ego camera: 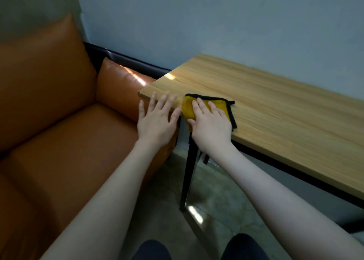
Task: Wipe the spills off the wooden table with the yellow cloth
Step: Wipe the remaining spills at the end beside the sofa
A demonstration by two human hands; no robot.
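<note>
The right hand (211,124) lies flat, its grip spread, pressing the yellow cloth (208,107) (black-edged) at the wooden surface's (275,106) near corner; the left hand (156,120) hovers spread beside an orange sofa (59,106).

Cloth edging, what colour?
Black trim around the yellow cloth, clearest along its far and right edges in the head view, beside the right hand.

A yellow cloth (206,107) edged in black lies on a light wooden table (275,110) with streaked brown grain and black legs. Left of the table sits an orange sofa (59,112) with a dark back trim. Behind the table, the wall (216,19) is pale blue-grey.
</note>
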